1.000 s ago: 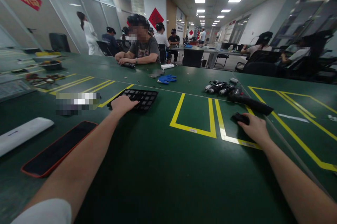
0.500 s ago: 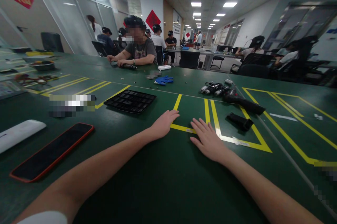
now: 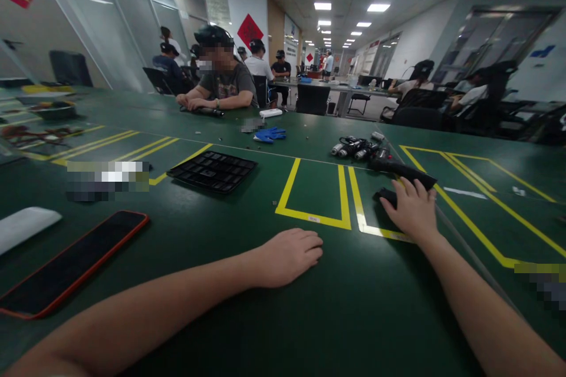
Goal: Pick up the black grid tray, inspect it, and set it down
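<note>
My right hand (image 3: 414, 210) reaches over a small black plastic part (image 3: 385, 195) on the green table. Its fingers are spread, and the hand covers most of that part. Just beyond the fingertips lies a long black tool-like piece (image 3: 404, 171), partly hidden by the hand. Whether the fingers touch either one, I cannot tell. My left hand (image 3: 289, 256) rests palm down on the table, its fingers loosely bent and no object visible in them. In front of it, yellow tape (image 3: 309, 217) marks out a rectangle with a small label.
A black slotted tray-like panel (image 3: 212, 171) lies left of centre. Nearer are a phone with a red edge (image 3: 77, 265) and a white device (image 3: 29, 226). Silver-ended cylinders with cables (image 3: 356, 148) and a blue glove (image 3: 269, 134) lie farther back. A person (image 3: 221, 79) sits across the table.
My right hand has moved right, from the taped lines to over the small black part. My left hand has drawn back toward me, its fingers now more bent. The view has shifted slightly.
</note>
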Available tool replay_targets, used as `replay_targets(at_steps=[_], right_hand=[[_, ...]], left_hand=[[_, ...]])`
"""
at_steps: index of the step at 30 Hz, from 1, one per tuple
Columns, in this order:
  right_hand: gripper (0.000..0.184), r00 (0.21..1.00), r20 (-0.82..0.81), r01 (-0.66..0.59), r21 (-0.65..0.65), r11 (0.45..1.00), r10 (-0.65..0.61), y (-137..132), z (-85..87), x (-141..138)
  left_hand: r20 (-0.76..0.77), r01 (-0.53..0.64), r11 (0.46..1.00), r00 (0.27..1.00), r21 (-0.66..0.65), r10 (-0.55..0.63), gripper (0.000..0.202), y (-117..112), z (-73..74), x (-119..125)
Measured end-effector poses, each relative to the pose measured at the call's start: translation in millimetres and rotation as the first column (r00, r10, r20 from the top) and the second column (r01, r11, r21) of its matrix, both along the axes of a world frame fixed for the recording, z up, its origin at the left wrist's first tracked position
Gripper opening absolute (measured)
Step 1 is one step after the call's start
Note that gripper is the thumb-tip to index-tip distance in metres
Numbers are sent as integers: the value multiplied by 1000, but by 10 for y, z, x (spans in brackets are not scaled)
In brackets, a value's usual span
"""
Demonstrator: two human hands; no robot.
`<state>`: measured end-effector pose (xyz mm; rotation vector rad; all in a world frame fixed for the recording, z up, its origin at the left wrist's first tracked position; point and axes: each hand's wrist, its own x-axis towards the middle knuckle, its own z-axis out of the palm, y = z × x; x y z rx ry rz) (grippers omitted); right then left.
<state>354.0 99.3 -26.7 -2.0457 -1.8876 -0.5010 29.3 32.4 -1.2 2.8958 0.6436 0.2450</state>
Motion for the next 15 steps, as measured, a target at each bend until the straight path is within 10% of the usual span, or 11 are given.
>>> replay_targets(at_steps=[8,12,15], right_hand=[[57,988,-126,55,-240,969,-87,90,-114,182],[59,983,-150,63,-258,964,-104,93,-103,169],[58,986,-143,52,-238,970,-88,97,-115,180]], left_hand=[[5,-152,976,988,154,153,25,145,48,-61],[-25,-568,791,808,226,588,35,427,111,-186],[-118,-675,716,707,178,697,31,605,76,-281]])
